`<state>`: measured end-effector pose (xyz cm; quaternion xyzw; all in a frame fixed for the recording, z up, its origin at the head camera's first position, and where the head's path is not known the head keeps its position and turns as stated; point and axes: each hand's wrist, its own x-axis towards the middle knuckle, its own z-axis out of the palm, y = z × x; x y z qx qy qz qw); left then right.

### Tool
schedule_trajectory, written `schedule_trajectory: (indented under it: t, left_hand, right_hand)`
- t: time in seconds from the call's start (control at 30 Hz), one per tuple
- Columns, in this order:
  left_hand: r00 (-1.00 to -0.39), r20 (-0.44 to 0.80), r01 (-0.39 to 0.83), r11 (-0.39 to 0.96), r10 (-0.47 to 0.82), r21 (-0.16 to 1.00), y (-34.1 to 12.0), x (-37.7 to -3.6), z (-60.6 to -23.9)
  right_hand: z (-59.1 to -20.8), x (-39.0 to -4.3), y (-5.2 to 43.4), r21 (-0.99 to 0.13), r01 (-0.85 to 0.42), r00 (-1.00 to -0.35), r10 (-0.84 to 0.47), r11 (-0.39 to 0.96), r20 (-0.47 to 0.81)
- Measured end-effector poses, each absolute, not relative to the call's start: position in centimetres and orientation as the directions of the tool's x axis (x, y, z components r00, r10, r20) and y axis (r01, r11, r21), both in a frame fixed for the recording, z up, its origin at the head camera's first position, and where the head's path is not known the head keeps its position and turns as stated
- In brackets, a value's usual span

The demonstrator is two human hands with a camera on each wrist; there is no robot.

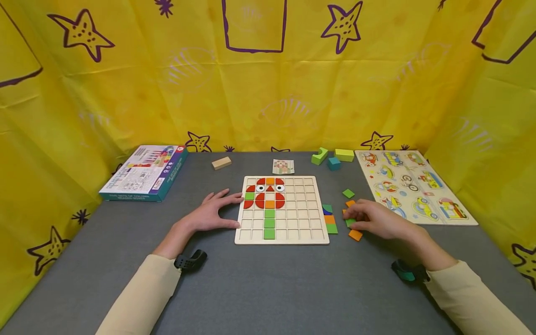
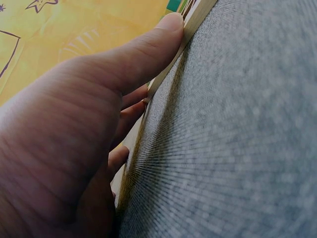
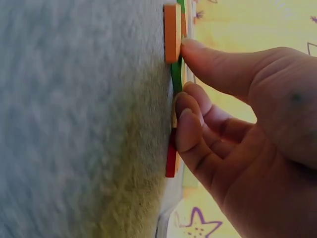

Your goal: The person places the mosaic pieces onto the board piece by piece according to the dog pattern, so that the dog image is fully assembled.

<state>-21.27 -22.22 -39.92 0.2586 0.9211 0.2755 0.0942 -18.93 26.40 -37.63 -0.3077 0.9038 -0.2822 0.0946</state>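
Observation:
A square wooden grid board (image 1: pixel 303 235) lies flat at the centre, with red, orange, green and eye-patterned tiles in its left part. My left hand (image 1: pixel 213 212) rests against the board's left edge, thumb and fingers spread and fairly straight; the left wrist view shows the thumb (image 2: pixel 158 39) touching the rim. To the right of the board, my right hand (image 1: pixel 377 218) is down among loose tiles. Its curled fingers and thumb (image 3: pixel 218 64) pinch a green tile (image 3: pixel 176 78). An orange tile (image 3: pixel 172 34) is by the thumb and a red tile (image 3: pixel 171 156) lies below the fingertips.
Stacked green and orange tiles (image 1: pixel 331 228) touch the board's right side. A picture card (image 1: pixel 283 166) lies behind it. Coloured blocks (image 1: pixel 334 163) and a wooden block (image 1: pixel 221 163) stand at the back. A box (image 1: pixel 142 172) is left, a picture puzzle board (image 1: pixel 412 186) right.

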Motion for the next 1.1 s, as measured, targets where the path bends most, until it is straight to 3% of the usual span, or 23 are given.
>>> schedule_trajectory:
  t: [0.87, 1.1]
  left_hand:
    - [-0.851, -0.033, 0.421, 0.719, 0.524, 0.553, -22.3, -21.3, -39.8]
    - [-0.850, -0.032, 0.421, 0.716, 0.525, 0.556, -22.3, -21.3, -40.0]
  right_hand:
    - [-36.9, -18.3, 25.2, -0.466, -0.511, -0.776, -0.621, 0.722, -0.113]
    - [-36.5, -18.4, 25.4, -0.491, -0.495, -0.786, -0.610, 0.716, -0.097]
